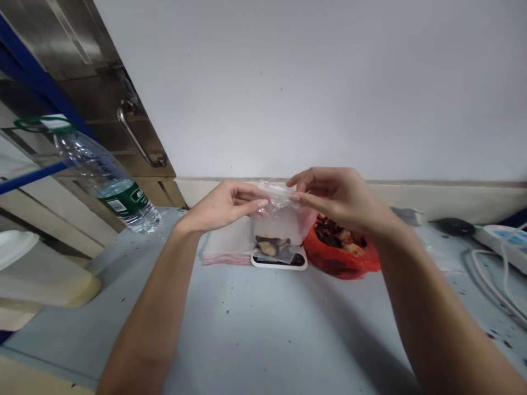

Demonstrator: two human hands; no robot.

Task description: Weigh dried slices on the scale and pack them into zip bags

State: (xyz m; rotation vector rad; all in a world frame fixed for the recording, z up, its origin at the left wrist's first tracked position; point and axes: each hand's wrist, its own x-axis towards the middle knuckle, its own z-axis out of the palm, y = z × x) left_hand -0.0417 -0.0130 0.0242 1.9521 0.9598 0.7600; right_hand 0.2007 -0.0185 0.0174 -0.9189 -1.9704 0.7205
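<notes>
Between my two hands hangs a clear zip-lock bag point(280, 225) with dark and tan dried slices point(272, 245) at its bottom. My left hand point(230, 204) pinches the bag's upper left side between thumb and fingers. At the upper right, my right hand point(333, 192) grips the bag's top edge with thumb and fingertips. Behind and below the bag is a small white digital scale point(280, 266), partly covered by it. A stack of flat clear bags point(226, 241) with pink edges lies to the left. Right of the scale sits a red plastic bag point(341, 262) full of dried pieces point(335, 233).
A large water bottle point(107, 170) and a whitish plastic container point(45, 269) stand at the left. On the right are a white power strip point(504, 244), a cable point(489, 280) and a black object point(455, 226). Dark crumbs dot the grey table point(255, 334); a wall point(313, 93) rises behind.
</notes>
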